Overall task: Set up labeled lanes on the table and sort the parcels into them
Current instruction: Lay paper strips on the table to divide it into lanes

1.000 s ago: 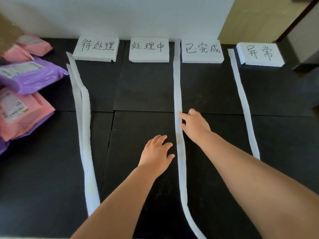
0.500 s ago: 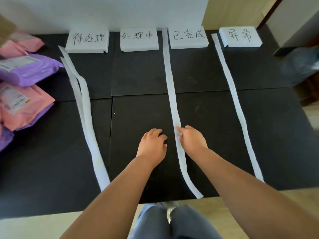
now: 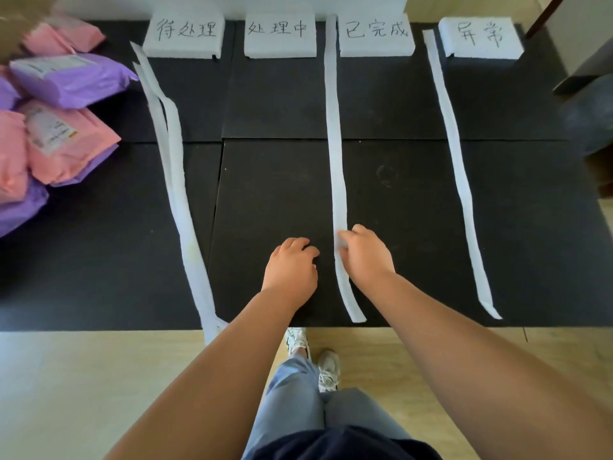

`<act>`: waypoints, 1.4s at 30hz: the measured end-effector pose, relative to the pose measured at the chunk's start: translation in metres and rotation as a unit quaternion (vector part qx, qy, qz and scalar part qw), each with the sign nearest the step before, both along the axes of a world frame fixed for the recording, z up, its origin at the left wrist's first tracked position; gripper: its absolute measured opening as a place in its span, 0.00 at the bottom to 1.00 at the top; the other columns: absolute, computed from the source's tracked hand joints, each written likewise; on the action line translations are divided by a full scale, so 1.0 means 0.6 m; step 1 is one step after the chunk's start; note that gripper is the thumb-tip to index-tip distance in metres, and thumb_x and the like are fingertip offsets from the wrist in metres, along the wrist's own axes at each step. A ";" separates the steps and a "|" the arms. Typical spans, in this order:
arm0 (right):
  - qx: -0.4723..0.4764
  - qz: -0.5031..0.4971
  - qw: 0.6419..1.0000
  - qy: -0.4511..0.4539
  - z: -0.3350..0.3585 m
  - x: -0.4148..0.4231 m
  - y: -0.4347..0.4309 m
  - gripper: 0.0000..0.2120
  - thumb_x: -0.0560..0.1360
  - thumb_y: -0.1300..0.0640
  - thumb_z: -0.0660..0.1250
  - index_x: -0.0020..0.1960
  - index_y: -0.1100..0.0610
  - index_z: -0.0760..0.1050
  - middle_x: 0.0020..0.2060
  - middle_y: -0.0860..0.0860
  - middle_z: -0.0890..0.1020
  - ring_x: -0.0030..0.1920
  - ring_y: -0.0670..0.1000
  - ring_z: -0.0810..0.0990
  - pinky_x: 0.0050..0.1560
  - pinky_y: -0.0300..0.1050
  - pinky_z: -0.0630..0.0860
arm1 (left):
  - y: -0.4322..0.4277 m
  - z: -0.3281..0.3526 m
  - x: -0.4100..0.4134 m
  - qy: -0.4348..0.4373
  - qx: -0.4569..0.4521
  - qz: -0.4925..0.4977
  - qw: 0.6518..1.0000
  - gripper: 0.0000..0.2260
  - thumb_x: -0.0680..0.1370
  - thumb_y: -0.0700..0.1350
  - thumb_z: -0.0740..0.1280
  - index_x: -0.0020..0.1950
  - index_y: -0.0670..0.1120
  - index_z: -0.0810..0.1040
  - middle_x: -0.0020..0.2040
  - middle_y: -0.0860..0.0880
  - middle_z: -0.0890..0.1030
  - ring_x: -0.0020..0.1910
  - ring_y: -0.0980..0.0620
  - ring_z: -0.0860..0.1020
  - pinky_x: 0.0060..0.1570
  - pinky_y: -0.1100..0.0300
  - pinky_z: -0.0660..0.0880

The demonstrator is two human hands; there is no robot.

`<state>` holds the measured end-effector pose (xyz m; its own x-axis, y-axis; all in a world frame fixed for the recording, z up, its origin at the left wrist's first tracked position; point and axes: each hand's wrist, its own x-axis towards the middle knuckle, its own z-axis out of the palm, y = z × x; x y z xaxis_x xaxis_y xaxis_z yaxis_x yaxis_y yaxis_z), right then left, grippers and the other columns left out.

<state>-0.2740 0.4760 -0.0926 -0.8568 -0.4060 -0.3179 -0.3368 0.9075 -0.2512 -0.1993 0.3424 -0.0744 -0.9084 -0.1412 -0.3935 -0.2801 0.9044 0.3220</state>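
Right hand (image 3: 366, 260) slid nearer along middle strip (image 3: 332, 127), pinching it; left hand (image 3: 292, 267) loosely curled just beside.

Both forearms bare, reaching forward, palms down. Left hand (image 3: 292, 267) sits just left of the middle strip (image 3: 335, 144), not touching it; fingers loosely bent, tips down, holding nothing. Right hand (image 3: 366, 257) is just right of the middle strip, slightly ahead of the left, bent fingertips on its right edge. Pinch or press: can't tell.
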 end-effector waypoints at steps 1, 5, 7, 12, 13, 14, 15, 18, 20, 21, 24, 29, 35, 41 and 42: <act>-0.008 0.006 1.000 0.004 -0.001 0.012 0.007 0.13 0.81 0.57 0.63 0.66 0.54 0.74 0.53 0.52 0.75 0.52 0.50 0.77 0.50 0.46 0.81 | 0.005 -0.001 0.006 0.003 0.002 0.003 1.000 0.18 0.83 0.46 0.59 0.73 0.51 0.71 0.76 0.51 0.65 0.76 0.50 0.59 0.75 0.53 0.57; 0.016 0.038 0.999 0.016 -0.002 0.037 0.021 0.14 0.82 0.57 0.60 0.67 0.54 0.72 0.55 0.53 0.73 0.55 0.52 0.73 0.50 0.46 0.78 | 0.016 -0.006 0.029 0.000 0.011 0.032 0.999 0.18 0.83 0.47 0.60 0.73 0.51 0.71 0.76 0.52 0.66 0.76 0.50 0.60 0.74 0.53 0.58; 0.053 0.055 0.996 0.035 0.001 0.038 0.019 0.14 0.81 0.58 0.61 0.66 0.55 0.72 0.55 0.53 0.73 0.56 0.53 0.73 0.50 0.47 0.75 | 0.018 -0.009 0.038 -0.003 0.007 0.038 0.999 0.18 0.83 0.47 0.60 0.73 0.51 0.71 0.76 0.52 0.65 0.76 0.50 0.59 0.74 0.53 0.58; 0.093 0.072 0.992 0.036 0.006 0.053 0.014 0.19 0.79 0.63 0.62 0.69 0.57 0.66 0.59 0.55 0.74 0.60 0.56 0.73 0.54 0.48 0.73 | 0.018 -0.011 0.056 -0.006 -0.012 0.023 1.000 0.18 0.83 0.47 0.60 0.73 0.51 0.70 0.76 0.51 0.65 0.76 0.50 0.59 0.74 0.53 0.57; 0.088 0.069 0.993 0.023 0.006 0.056 0.015 0.21 0.80 0.63 0.62 0.71 0.57 0.64 0.59 0.55 0.74 0.60 0.56 0.73 0.53 0.49 0.73 | 0.019 -0.011 0.060 -0.004 -0.015 0.021 1.000 0.18 0.83 0.47 0.60 0.73 0.51 0.70 0.77 0.51 0.65 0.77 0.49 0.59 0.74 0.53 0.57; 0.081 0.064 0.995 0.007 0.006 0.059 0.017 0.22 0.80 0.64 0.61 0.72 0.58 0.63 0.59 0.56 0.75 0.59 0.56 0.74 0.52 0.49 0.74 | 0.020 -0.011 0.064 -0.005 -0.016 0.020 1.000 0.18 0.83 0.47 0.60 0.74 0.51 0.70 0.77 0.51 0.64 0.77 0.49 0.59 0.75 0.53 0.57; 0.071 0.057 0.996 -0.009 0.006 0.063 0.020 0.23 0.80 0.65 0.60 0.73 0.58 0.62 0.58 0.55 0.75 0.58 0.56 0.75 0.50 0.49 0.74 | 0.021 -0.011 0.068 -0.006 -0.017 0.018 1.000 0.18 0.83 0.47 0.60 0.74 0.51 0.70 0.77 0.51 0.64 0.77 0.49 0.58 0.75 0.53 0.57; 0.053 0.041 0.997 -0.038 0.007 0.087 0.032 0.24 0.80 0.64 0.61 0.75 0.56 0.62 0.57 0.55 0.76 0.56 0.55 0.77 0.49 0.49 0.77 | 0.023 -0.007 0.078 -0.004 -0.020 0.017 1.000 0.18 0.83 0.46 0.60 0.74 0.50 0.70 0.77 0.51 0.64 0.77 0.49 0.59 0.75 0.53 0.57; 0.044 0.034 0.997 -0.053 0.010 0.102 0.040 0.24 0.81 0.62 0.60 0.76 0.54 0.61 0.58 0.54 0.75 0.57 0.55 0.77 0.50 0.50 0.78 | 0.024 -0.002 0.083 0.005 -0.014 0.030 0.999 0.18 0.82 0.46 0.60 0.73 0.50 0.71 0.76 0.51 0.65 0.76 0.49 0.59 0.74 0.54 0.57; 0.037 0.024 0.997 -0.060 0.013 0.104 0.042 0.24 0.81 0.60 0.60 0.76 0.53 0.61 0.59 0.54 0.75 0.57 0.55 0.76 0.51 0.50 0.78 | 0.024 0.001 0.086 0.009 -0.009 0.040 0.999 0.18 0.83 0.45 0.60 0.73 0.50 0.71 0.76 0.51 0.65 0.76 0.50 0.59 0.74 0.54 0.58; 0.007 -0.004 0.998 -0.058 0.028 0.094 0.038 0.20 0.81 0.57 0.61 0.73 0.54 0.68 0.61 0.53 0.75 0.58 0.55 0.77 0.54 0.54 0.79 | 0.014 0.015 0.095 0.024 -0.004 0.070 0.997 0.17 0.83 0.44 0.59 0.72 0.50 0.72 0.76 0.51 0.66 0.76 0.50 0.60 0.74 0.54 0.58; -0.071 -0.008 0.996 -0.053 0.066 0.084 -0.006 0.20 0.81 0.54 0.63 0.72 0.53 0.71 0.62 0.52 0.78 0.60 0.55 0.78 0.57 0.55 0.78 | -0.043 0.053 0.115 0.063 -0.004 0.147 0.987 0.17 0.83 0.41 0.59 0.71 0.49 0.73 0.73 0.50 0.69 0.74 0.49 0.64 0.72 0.55 0.62; -0.120 0.014 0.991 -0.064 0.093 0.094 -0.106 0.19 0.81 0.55 0.63 0.72 0.51 0.70 0.59 0.51 0.79 0.54 0.52 0.80 0.50 0.46 0.77 | -0.157 0.073 0.141 0.102 0.014 0.287 0.952 0.16 0.81 0.37 0.60 0.67 0.47 0.76 0.67 0.48 0.74 0.65 0.46 0.73 0.62 0.50 0.76; -0.139 -0.016 0.985 -0.099 0.084 0.111 -0.228 0.21 0.81 0.55 0.63 0.73 0.51 0.68 0.53 0.49 0.81 0.54 0.50 0.80 0.53 0.48 0.79 | -0.280 0.061 0.163 0.073 0.050 0.341 0.936 0.15 0.81 0.38 0.61 0.66 0.48 0.76 0.63 0.49 0.76 0.57 0.48 0.76 0.55 0.50 0.79; -0.136 -0.024 0.985 -0.106 0.079 0.117 -0.252 0.20 0.81 0.54 0.63 0.73 0.51 0.68 0.53 0.49 0.82 0.54 0.50 0.80 0.52 0.47 0.78 | -0.299 0.057 0.168 0.061 0.055 0.342 0.936 0.16 0.81 0.38 0.60 0.67 0.49 0.76 0.64 0.49 0.75 0.57 0.47 0.77 0.55 0.51 0.79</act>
<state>-0.2038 0.3251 -0.0451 -0.8032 -0.4613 -0.3770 -0.2082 0.8102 -0.5479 -0.0988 0.1628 -0.0402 -0.6589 -0.6717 -0.3387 -0.7370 0.4863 0.4693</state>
